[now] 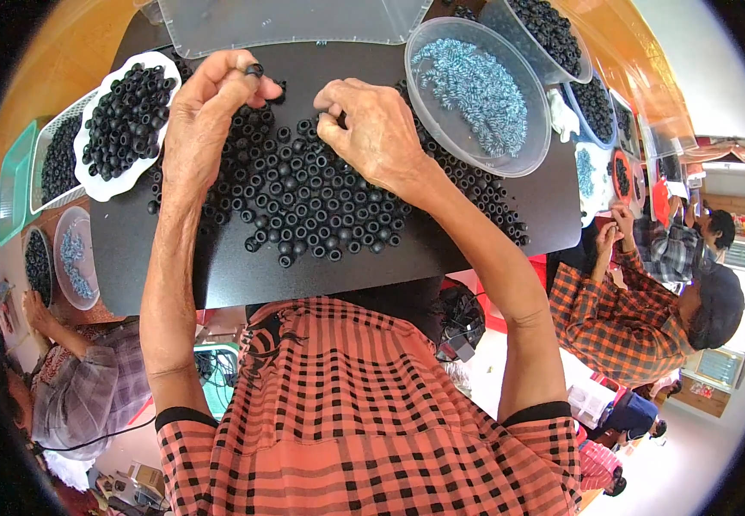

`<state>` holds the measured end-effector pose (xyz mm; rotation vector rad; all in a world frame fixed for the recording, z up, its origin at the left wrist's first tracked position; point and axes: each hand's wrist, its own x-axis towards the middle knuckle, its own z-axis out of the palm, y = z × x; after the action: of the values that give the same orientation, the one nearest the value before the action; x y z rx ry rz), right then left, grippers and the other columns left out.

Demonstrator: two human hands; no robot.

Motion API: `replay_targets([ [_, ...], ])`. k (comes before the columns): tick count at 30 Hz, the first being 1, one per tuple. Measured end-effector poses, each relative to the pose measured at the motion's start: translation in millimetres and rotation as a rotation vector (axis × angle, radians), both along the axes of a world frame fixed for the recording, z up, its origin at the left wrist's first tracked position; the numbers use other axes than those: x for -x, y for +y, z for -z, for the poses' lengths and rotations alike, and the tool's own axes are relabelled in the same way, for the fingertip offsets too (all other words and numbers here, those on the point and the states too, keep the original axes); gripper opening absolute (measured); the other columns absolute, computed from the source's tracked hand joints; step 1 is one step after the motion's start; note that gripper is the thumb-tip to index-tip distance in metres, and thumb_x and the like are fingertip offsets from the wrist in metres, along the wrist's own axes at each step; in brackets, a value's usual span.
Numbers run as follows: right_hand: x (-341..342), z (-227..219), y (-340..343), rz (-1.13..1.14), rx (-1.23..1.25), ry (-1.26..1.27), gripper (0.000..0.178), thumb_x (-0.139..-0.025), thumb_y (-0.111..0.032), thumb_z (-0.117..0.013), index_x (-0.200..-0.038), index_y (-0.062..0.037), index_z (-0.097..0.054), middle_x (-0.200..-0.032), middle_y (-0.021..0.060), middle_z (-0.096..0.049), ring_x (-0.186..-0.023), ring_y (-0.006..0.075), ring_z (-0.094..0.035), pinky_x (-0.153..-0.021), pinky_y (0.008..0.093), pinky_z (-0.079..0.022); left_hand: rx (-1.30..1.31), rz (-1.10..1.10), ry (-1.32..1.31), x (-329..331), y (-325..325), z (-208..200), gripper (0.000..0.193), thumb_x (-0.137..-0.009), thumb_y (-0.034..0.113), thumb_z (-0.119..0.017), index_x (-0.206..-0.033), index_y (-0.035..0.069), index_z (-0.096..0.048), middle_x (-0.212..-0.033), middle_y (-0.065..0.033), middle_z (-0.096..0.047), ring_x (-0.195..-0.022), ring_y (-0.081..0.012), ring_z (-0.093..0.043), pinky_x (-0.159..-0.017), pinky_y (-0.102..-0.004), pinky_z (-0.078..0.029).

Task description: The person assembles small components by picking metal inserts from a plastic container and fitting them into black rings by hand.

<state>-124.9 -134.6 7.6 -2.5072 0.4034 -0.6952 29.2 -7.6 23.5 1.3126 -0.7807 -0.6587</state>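
Observation:
My left hand (217,95) pinches a small black hollow cap (254,70) between thumb and fingertips, above the far side of the dark table. To its right, my right hand (372,129) is held over the pile with thumb and fingers curled together; whatever they hold, if anything, is hidden. Beneath both hands spreads a loose pile of black hollow caps (321,198), many with their round openings facing up. Beside my right hand stands a round clear tub (534,142) with many small bluish metal pieces (475,95), which look like springs.
Left of my left hand, a white scalloped dish (101,185) heaped with black caps overlaps a white basket (44,193). A clear plastic bin (286,26) lies at the far edge. More filled tubs crowd the far right. Co-workers sit at the left (97,404) and right (622,318).

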Motion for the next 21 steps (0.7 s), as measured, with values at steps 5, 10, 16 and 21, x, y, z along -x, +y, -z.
replay_targets([
  [5,19.9,-7.4,12.8,0.046,-0.204,-0.131,0.009,-0.076,-0.001,-0.062,-0.085,-0.0014,-0.062,-0.073,0.0117,-0.06,-0.057,0.0214,-0.06,-0.052,0.0321,-0.047,-0.046,0.02,0.061,7.5,-2.0,3.8,0.015,-0.088,0.011,-0.052,-0.099,0.004,-0.06,-0.084,-0.0052,-0.066,-0.079,-0.0101,-0.057,-0.078,-0.0244,-0.044],
  [10,46.4,-5.1,32.6,0.002,-0.126,-0.285,0.015,-0.075,0.005,-0.063,-0.088,-0.0024,-0.063,-0.07,0.0055,-0.057,-0.053,0.012,-0.053,-0.048,0.0269,-0.043,-0.142,0.044,0.034,17.4,-5.5,3.4,0.018,-0.088,0.014,-0.052,-0.1,0.003,-0.059,-0.084,-0.0044,-0.065,-0.08,-0.0098,-0.056,-0.079,-0.0245,-0.043],
  [16,66.7,-9.1,43.5,-0.037,-0.113,-0.327,0.021,-0.07,0.006,-0.065,-0.088,-0.0037,-0.061,-0.072,0.0061,-0.059,-0.058,0.0191,-0.058,-0.052,0.0302,-0.047,-0.144,0.057,0.032,21.6,-3.8,10.7,0.018,-0.088,0.012,-0.051,-0.102,0.003,-0.058,-0.086,-0.0031,-0.062,-0.081,-0.0094,-0.055,-0.08,-0.0236,-0.042],
  [21,86.9,-43.2,-4.0,0.139,0.033,-0.359,0.017,-0.072,0.002,-0.061,-0.087,-0.0063,-0.064,-0.072,0.0064,-0.059,-0.058,0.0161,-0.057,-0.051,0.0277,-0.045,-0.11,0.08,0.043,19.9,-1.5,16.7,0.015,-0.09,0.01,-0.05,-0.101,0.003,-0.059,-0.088,-0.0035,-0.061,-0.081,-0.0101,-0.056,-0.081,-0.0249,-0.043],
])
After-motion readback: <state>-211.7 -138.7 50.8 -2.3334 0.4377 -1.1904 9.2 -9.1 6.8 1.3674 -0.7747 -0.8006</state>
